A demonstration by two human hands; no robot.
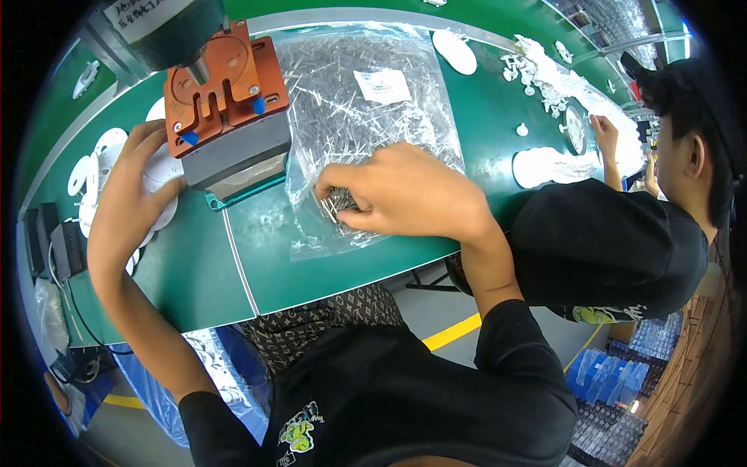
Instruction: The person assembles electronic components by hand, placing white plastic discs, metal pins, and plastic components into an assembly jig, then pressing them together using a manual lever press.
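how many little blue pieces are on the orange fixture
2 in view: one blue piece at the near left corner of the orange fixture, and another blue piece farther right along it. More may be hidden.

In the middle of the bench (280,280) lies the plastic bag (428,117), and the pins (331,206) are in it. The right hand (408,191) is at the near part of this bag, over the pins. To the left of the bag stands the block (241,152) with the fixture plate (233,66) on top; the spindle (200,71) is above this plate. The left hand (126,193) is at the left side of the block, before the discs (110,146). Behind the bag, to the right, lies one oval part (455,53). A co-worker (607,241) sits at far right — small parts (537,74) lie beyond, on the bench.
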